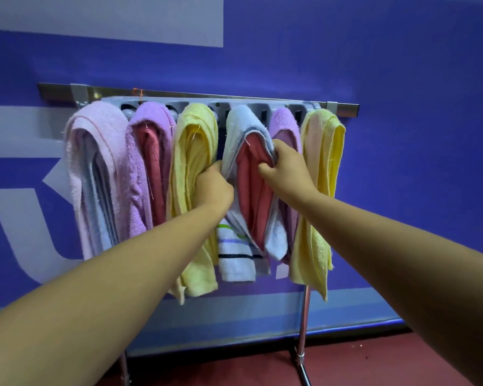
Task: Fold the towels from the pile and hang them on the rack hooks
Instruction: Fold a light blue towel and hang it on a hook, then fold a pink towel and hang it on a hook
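A grey hook rack (223, 103) on a metal bar carries several folded towels side by side. A pale blue towel (243, 121) hangs on a middle hook with a red towel (251, 190) tucked inside its fold. My left hand (214, 186) grips the blue towel's left edge. My right hand (286, 168) pinches its right edge together with the red towel. A white striped towel (234, 260) hangs below them. To the left hang a yellow towel (193, 151), a purple towel (148, 118) with a red one inside, and a pink towel (98, 135). The hooks themselves are hidden by cloth.
Right of my hands hang a small purple towel (285, 121) and another yellow towel (322, 162). The rack stands on chrome legs (304, 324) over a dark red floor (346, 366), close against a blue and white wall (374, 65).
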`<state>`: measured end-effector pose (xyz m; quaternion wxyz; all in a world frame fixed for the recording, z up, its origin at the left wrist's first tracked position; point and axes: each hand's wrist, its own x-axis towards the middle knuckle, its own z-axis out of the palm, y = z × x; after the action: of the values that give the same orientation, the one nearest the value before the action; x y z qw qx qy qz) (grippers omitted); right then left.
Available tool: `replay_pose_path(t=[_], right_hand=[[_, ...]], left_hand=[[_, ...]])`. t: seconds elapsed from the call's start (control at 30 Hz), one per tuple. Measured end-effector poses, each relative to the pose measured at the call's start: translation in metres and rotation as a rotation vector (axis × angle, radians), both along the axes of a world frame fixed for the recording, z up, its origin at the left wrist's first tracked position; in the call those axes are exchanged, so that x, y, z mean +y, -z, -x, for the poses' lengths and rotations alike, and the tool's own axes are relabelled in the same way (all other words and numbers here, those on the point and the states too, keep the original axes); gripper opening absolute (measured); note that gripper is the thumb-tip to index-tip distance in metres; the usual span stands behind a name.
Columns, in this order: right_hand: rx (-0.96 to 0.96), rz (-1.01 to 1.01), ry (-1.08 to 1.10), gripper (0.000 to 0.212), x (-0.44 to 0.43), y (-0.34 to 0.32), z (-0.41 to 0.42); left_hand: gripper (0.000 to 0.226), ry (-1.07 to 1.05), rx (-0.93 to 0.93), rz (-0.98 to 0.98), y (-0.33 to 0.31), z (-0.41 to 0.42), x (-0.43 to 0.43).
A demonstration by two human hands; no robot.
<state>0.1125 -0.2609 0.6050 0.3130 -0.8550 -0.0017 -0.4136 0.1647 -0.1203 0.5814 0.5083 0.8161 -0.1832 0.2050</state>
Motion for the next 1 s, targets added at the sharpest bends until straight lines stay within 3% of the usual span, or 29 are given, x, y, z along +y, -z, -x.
replay_pose_path(t=[0.17, 0.43, 0.57, 0.67, 0.77, 0.87, 0.93, 1.0], right_hand=[[0.060, -0.096, -0.090, 0.035, 0.015, 0.015, 0.002], [0.204, 0.047, -0.070, 0.053, 0.023, 0.064, 0.007], [0.271, 0.061, -0.093, 0.042, 0.026, 0.088, 0.014], [0.323, 0.068, -0.142, 0.029, 0.025, 0.109, 0.027], [0.435, 0.098, -0.182, 0.025, 0.028, 0.146, 0.041], [0.583, 0.170, -0.128, 0.047, 0.035, 0.195, 0.056], [0.680, 0.209, -0.088, 0.070, 0.041, 0.228, 0.068], [0.771, 0.238, -0.052, 0.079, 0.048, 0.261, 0.081]], left_hand=[[0.074, 0.187, -0.070, -0.057, 0.013, 0.007, 0.007], [0.050, 0.180, -0.011, -0.442, 0.044, -0.003, 0.012], [0.060, 0.191, -0.017, -0.452, 0.066, 0.007, 0.018], [0.056, 0.221, 0.075, -0.464, 0.099, 0.018, 0.032], [0.067, 0.275, 0.153, -0.506, 0.145, 0.030, 0.048], [0.091, 0.310, 0.264, -0.666, 0.189, 0.045, 0.062], [0.091, 0.300, 0.345, -0.739, 0.216, 0.054, 0.071], [0.087, 0.300, 0.394, -0.765, 0.243, 0.062, 0.079]])
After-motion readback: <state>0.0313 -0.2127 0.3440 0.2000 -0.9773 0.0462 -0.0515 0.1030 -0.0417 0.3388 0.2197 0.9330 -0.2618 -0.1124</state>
